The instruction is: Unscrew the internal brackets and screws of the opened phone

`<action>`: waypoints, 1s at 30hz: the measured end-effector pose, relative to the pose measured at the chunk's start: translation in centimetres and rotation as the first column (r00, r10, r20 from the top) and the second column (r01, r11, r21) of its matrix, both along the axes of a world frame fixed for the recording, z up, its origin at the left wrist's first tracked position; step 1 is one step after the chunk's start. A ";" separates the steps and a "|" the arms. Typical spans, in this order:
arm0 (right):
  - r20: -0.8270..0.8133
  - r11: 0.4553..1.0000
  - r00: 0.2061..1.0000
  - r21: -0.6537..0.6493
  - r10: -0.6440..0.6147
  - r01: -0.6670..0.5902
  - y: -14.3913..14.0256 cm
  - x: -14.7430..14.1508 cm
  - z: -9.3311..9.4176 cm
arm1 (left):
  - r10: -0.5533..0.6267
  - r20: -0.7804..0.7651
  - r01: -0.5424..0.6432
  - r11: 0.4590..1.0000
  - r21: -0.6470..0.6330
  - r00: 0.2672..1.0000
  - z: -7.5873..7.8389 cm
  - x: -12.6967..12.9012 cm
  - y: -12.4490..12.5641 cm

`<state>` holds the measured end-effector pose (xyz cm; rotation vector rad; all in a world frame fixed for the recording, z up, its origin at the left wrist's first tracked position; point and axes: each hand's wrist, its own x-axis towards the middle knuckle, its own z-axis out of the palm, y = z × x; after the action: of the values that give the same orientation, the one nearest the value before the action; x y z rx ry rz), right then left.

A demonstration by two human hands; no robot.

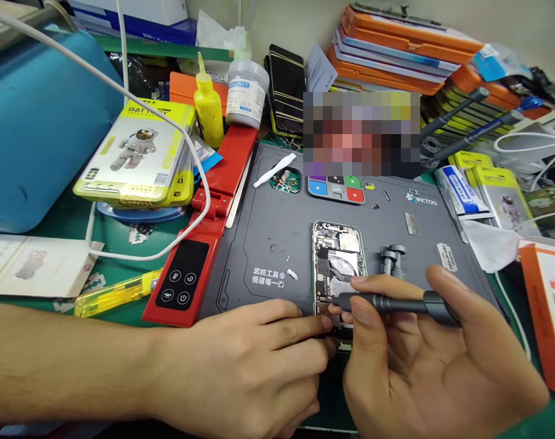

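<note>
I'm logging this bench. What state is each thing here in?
Phone: opened, insides bare, flat on grey mat.
Screwdriver: held level, tip at the phone's lower part.
Right hand: shut on the screwdriver.
Left hand: fingertips pressing the phone's lower edge.
Yellow bottle: upright, capped.
Paste jar: upright, lidded.

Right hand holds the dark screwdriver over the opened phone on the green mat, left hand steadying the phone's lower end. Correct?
Not quite: the head view shows the mat is grey, not green. The right hand does hold the screwdriver over the phone; the left hand touches its lower end.
</note>
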<state>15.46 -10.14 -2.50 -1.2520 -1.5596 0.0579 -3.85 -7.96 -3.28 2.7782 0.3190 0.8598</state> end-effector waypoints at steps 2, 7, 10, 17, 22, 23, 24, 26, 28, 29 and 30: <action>0.003 1.000 1.000 -0.016 -0.004 0.004 0.0 0.0 0.0 | 0.005 -0.001 -0.005 1.000 -0.010 1.000 0.0 0.0 0.0; -0.011 0.999 1.000 -0.035 -0.010 0.009 0.1 0.0 -0.1 | 0.012 -0.008 -0.012 1.000 -0.016 1.000 0.0 0.1 -0.1; -0.003 0.999 1.000 -0.040 -0.016 0.016 0.1 0.0 0.0 | 0.014 -0.005 -0.014 1.000 -0.013 1.000 0.1 0.1 -0.1; -0.003 0.999 1.000 -0.033 -0.007 0.007 0.0 0.0 0.1 | 0.020 -0.015 -0.021 0.999 -0.024 1.000 0.0 0.1 -0.3; -0.012 1.000 1.000 -0.014 0.013 -0.013 -0.1 0.0 -0.3 | 0.023 -0.023 -0.023 0.999 -0.025 0.999 0.0 0.1 -0.3; -0.015 1.000 1.000 -0.014 0.012 -0.012 -0.1 0.0 -0.3 | 0.019 -0.021 -0.019 0.999 -0.025 1.000 0.0 0.1 -0.3; -0.018 1.000 1.000 -0.020 0.010 -0.010 -0.1 0.0 -0.3 | 0.017 -0.020 -0.017 1.000 -0.026 1.000 0.0 0.1 -0.3; -0.029 0.999 1.000 -0.037 0.005 -0.006 -0.1 0.0 -0.2 | 0.021 -0.022 -0.021 0.999 -0.026 1.000 0.0 0.1 -0.3; -0.033 0.999 0.999 -0.035 0.005 -0.006 -0.1 0.0 0.0 | 0.029 -0.025 -0.030 0.999 -0.021 0.999 0.0 0.1 -0.3; -0.032 1.000 0.999 -0.027 0.004 -0.005 -0.1 0.0 0.1 | 0.033 -0.025 -0.034 0.999 -0.019 0.999 0.0 0.1 -0.4; -0.028 1.000 1.000 -0.023 0.001 -0.002 -0.1 0.1 0.1 | 0.035 -0.024 -0.035 0.999 -0.017 0.999 0.0 0.1 -0.4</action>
<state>15.56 -10.24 -2.39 -1.2630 -1.5398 0.0948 -3.76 -8.33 -3.24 2.7761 0.3781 0.8286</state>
